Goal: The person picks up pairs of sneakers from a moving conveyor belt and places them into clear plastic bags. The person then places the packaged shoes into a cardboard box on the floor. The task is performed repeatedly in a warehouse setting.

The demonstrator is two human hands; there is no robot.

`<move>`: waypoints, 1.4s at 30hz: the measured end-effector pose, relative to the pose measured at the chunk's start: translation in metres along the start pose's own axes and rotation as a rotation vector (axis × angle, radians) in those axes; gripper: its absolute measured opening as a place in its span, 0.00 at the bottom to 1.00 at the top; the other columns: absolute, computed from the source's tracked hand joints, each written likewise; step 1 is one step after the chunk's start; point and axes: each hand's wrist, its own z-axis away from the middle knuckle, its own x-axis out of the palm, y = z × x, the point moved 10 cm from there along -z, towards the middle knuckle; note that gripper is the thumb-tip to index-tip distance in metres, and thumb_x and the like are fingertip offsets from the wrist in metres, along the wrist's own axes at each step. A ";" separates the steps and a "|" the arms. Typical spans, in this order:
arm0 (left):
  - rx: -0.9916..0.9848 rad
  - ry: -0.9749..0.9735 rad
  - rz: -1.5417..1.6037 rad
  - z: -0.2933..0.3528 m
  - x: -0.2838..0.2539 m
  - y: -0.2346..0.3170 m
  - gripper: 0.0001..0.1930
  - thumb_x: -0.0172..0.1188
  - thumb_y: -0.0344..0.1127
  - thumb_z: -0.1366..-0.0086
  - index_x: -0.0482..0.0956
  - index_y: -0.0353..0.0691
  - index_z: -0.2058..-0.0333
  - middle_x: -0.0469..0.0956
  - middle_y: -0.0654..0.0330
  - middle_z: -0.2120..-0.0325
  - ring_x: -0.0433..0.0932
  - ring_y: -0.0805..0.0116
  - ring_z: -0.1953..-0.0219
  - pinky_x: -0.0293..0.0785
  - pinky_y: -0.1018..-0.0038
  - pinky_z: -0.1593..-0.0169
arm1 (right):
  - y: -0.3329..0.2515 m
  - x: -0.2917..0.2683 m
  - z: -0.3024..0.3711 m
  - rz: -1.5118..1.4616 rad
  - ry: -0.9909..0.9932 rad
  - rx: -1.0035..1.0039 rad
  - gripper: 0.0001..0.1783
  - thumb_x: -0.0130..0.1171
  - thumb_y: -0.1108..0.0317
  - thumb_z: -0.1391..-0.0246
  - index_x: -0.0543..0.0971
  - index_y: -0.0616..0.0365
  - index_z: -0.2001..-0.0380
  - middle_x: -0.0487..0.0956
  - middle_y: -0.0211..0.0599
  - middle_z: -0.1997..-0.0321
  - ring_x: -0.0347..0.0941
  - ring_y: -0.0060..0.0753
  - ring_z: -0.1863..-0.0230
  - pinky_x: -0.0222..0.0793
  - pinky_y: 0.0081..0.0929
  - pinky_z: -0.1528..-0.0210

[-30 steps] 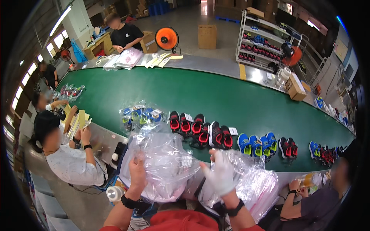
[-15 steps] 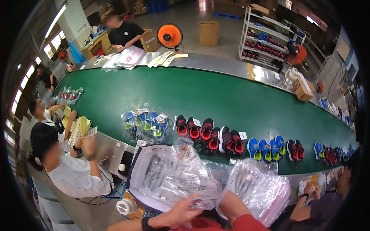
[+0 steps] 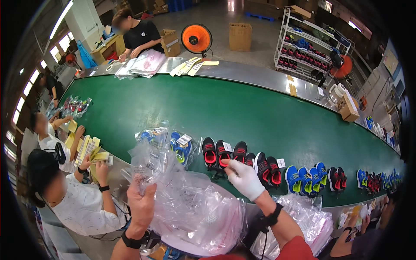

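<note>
My left hand (image 3: 141,206) is closed on a clear plastic bag (image 3: 149,162) at the left of the stack. Under and beside it, a heap of clear bags (image 3: 203,212) fills a dark-rimmed white tray in front of me. My right hand (image 3: 245,180), in a white glove, has its fingers bent together at the heels of black and red sneakers (image 3: 209,151). Whether those fingers grip anything is hard to see. Past my left hand, blue and lime sneakers (image 3: 181,147) lie in clear bags on the green table.
Blue and lime sneakers (image 3: 305,177) stand in a row to the right on the green table (image 3: 260,112). More clear bags (image 3: 299,216) lie beside my right forearm. Co-workers sit at left and right; one person (image 3: 145,37) stands opposite. A shoe rack (image 3: 303,43) is behind.
My left hand has moved left and up, raising a clear bag. My right hand has come out from behind the bags and reached forward to the black and red sneakers.
</note>
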 end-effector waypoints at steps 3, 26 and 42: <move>0.052 0.018 -0.098 -0.013 0.006 0.017 0.13 0.55 0.30 0.39 0.71 0.31 0.57 0.74 0.64 0.64 0.68 0.77 0.63 0.64 0.80 0.57 | 0.061 0.022 -0.022 0.422 0.014 -0.029 0.24 0.57 0.53 0.51 0.72 0.46 0.50 0.77 0.42 0.65 0.74 0.44 0.62 0.71 0.39 0.58; -0.093 -0.036 0.282 -0.043 0.061 -0.021 0.15 0.55 0.31 0.37 0.70 0.29 0.53 0.74 0.61 0.61 0.69 0.77 0.60 0.66 0.79 0.55 | -0.057 -0.072 0.035 -0.733 -0.089 0.073 0.30 0.59 0.49 0.52 0.72 0.61 0.54 0.75 0.40 0.55 0.73 0.36 0.57 0.69 0.33 0.55; 0.272 -0.457 -0.312 0.007 0.252 0.021 0.15 0.50 0.24 0.50 0.73 0.34 0.61 0.75 0.43 0.78 0.76 0.43 0.74 0.71 0.61 0.72 | -0.095 -0.007 0.133 0.791 -0.074 -0.616 0.08 0.58 0.61 0.60 0.77 0.54 0.78 0.74 0.39 0.75 0.70 0.39 0.66 0.64 0.36 0.66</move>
